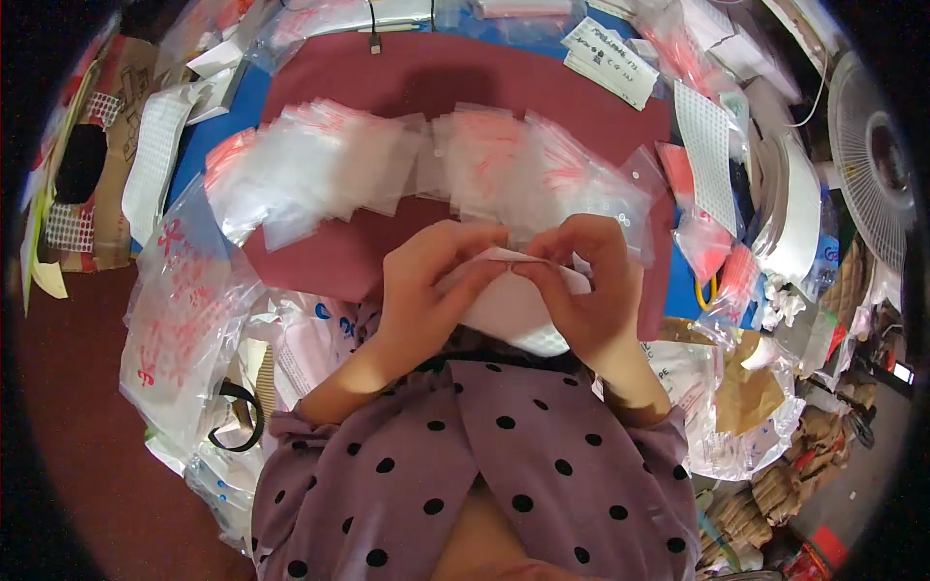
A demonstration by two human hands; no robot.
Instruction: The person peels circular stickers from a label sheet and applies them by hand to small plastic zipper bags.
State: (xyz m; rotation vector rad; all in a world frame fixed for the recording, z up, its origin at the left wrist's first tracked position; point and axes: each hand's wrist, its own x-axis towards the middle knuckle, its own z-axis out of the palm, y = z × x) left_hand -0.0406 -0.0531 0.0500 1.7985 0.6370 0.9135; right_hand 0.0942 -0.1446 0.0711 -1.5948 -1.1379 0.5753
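Close to my chest, my left hand (426, 286) and my right hand (596, 281) meet over a white sheet (513, 310). Thumb and fingers of each hand are pinched at its upper edge, which looks folded or bent. The sheet's lower part hangs down between the hands, with faint round marks near its bottom. Anything smaller between the fingertips is too small to make out. Just beyond the hands, many small transparent zip bags with red closures lie overlapped in two fans, a left fan (329, 165) and a right fan (552, 169), on a maroon mat (329, 257).
A handwritten card (610, 63) and a cable end (376, 44) lie at the far side. Patterned white sheets (705, 145) and a fan (872, 155) stand right. A large plastic bag with red writing (179, 300) and a cardboard box (116, 184) are left.
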